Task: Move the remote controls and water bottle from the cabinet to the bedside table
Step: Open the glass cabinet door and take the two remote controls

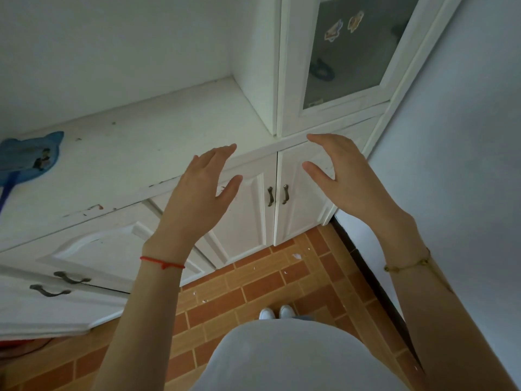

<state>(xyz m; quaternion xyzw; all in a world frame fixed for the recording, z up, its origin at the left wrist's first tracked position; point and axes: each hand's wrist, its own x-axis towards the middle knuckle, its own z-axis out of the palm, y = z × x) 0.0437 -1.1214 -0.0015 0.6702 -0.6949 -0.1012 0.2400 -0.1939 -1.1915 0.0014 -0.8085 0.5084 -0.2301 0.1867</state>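
Note:
I stand in front of a white cabinet (pixel 141 142) with a scuffed counter top. My left hand (pixel 201 187) is raised before the counter's front edge, fingers spread, holding nothing. My right hand (pixel 344 176) is raised to its right, below the glass-fronted upper door (pixel 352 52), also spread with nothing in it. The two lower doors (pixel 245 210) between my hands are closed, with two dark handles (pixel 277 194) side by side. No remote control or water bottle shows in view. The bedside table is out of view.
A blue cat-shaped fan (pixel 26 156) lies on the counter at the far left. Drawers with dark handles (pixel 60 283) are at lower left. A white wall (pixel 456 165) closes the right side. The floor (pixel 253 280) is orange brick-pattern tile.

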